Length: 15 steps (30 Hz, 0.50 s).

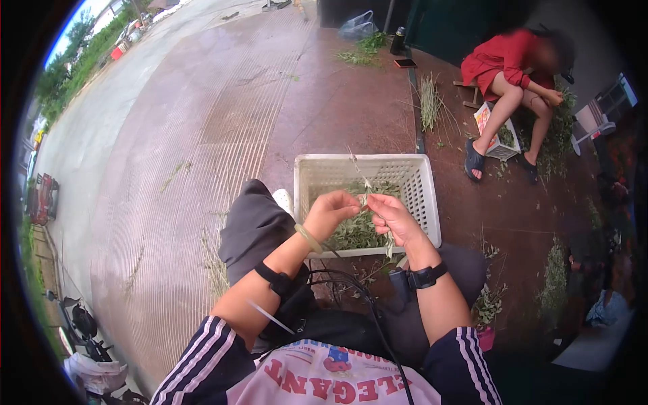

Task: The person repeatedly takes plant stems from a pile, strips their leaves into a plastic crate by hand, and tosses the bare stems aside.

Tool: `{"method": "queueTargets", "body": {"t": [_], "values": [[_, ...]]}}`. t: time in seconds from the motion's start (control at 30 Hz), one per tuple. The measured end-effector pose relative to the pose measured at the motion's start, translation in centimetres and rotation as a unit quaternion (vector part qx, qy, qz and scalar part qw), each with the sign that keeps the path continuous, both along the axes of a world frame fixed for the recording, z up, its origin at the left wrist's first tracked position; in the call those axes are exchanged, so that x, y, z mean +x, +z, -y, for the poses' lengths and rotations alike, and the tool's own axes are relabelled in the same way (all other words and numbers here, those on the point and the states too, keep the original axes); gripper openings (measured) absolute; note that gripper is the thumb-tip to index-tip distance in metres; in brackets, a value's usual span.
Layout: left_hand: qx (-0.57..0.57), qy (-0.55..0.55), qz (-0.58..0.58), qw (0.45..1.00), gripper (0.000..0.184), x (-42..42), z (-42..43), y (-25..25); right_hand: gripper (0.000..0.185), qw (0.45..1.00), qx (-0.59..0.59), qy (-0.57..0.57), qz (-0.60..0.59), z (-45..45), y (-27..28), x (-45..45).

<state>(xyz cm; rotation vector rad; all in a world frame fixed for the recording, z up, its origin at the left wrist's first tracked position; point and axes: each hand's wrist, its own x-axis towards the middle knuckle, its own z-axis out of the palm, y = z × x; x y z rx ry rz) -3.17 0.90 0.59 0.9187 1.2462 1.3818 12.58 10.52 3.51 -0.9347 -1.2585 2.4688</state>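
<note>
1. My right hand (399, 219) has its fingers clamped on a leafy sprig (368, 186); the thumb and curled knuckles cover the stretch of stem between them.
2. My left hand (331, 214) meets the same sprig from the left, its fingers curled inward; I cannot tell whether they pinch a leaf or merely touch it, as the tips merge with the greenery.
3. The sprig is over the pale plastic crate (364, 158), its thin upper end pointing to the far side and its lower leaves hanging below my right hand. Against the leaves behind, its edges are hard to follow.
4. Inside the crate, the loose leaves (354, 235) are partly hidden by my hands, so I cannot see how deep they lie.
5. My left knee (253, 219) covers most of a white shoe (282, 200), leaving a small part showing beside the crate.
6. A black cable (358, 287) crosses my lap; its far end is lost near the crate.
7. Far right, a seated person in red (499, 64) bends over greenery; their legs partly block a smaller white basket (501, 150).
8. At the far left, a red vehicle (44, 199) is squeezed against the dark lens edge.
</note>
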Motion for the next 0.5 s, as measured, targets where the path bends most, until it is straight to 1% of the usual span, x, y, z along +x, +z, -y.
{"method": "queueTargets", "body": {"t": [0.03, 0.1, 0.17, 0.2, 0.27, 0.37, 0.4, 0.47, 0.5], "values": [[0.001, 0.000, 0.009, 1.000, 0.013, 0.2, -0.2, 0.0, 0.025, 0.999, 0.037, 0.008, 0.016, -0.2, -0.2, -0.3], [0.001, 0.001, 0.009, 1.000, 0.014, 0.3, -0.8, -0.6, 0.022, 0.997, 0.073, -0.020, 0.032, -0.5, 0.1, -1.0], [-0.004, 0.031, 0.003, 1.000, 0.013, 0.5, -0.9, -0.4, 0.016, 0.994, 0.094, -0.039, 0.038, -0.9, 0.1, -1.2], [-0.007, 0.045, 0.001, 0.999, 0.012, 0.5, -1.2, -0.7, 0.016, 0.992, 0.106, -0.054, 0.041, -1.2, -0.3, -1.4], [0.005, 0.069, 0.035, 0.997, 0.010, 0.4, -1.7, -0.8, 0.015, 0.987, 0.128, -0.084, 0.043, -1.4, -0.8, -1.7], [0.014, 0.127, 0.050, 0.991, 0.007, -0.1, -2.2, -0.5, 0.013, 0.972, 0.100, -0.209, 0.031, -2.4, -0.6, -1.9], [0.016, 0.151, 0.049, 0.987, 0.006, -0.1, -1.8, 0.0, 0.013, 0.969, 0.094, -0.226, 0.022, -2.5, -0.1, -1.5], [0.001, 0.161, 0.052, 0.986, 0.007, -0.7, -1.9, -0.7, 0.014, 0.962, 0.086, -0.258, 0.005, -3.6, 0.0, -0.6], [-0.005, 0.167, 0.053, 0.984, 0.007, -0.9, -2.1, -1.1, 0.014, 0.964, 0.077, -0.254, 0.005, -3.8, 0.0, -0.4]]}}
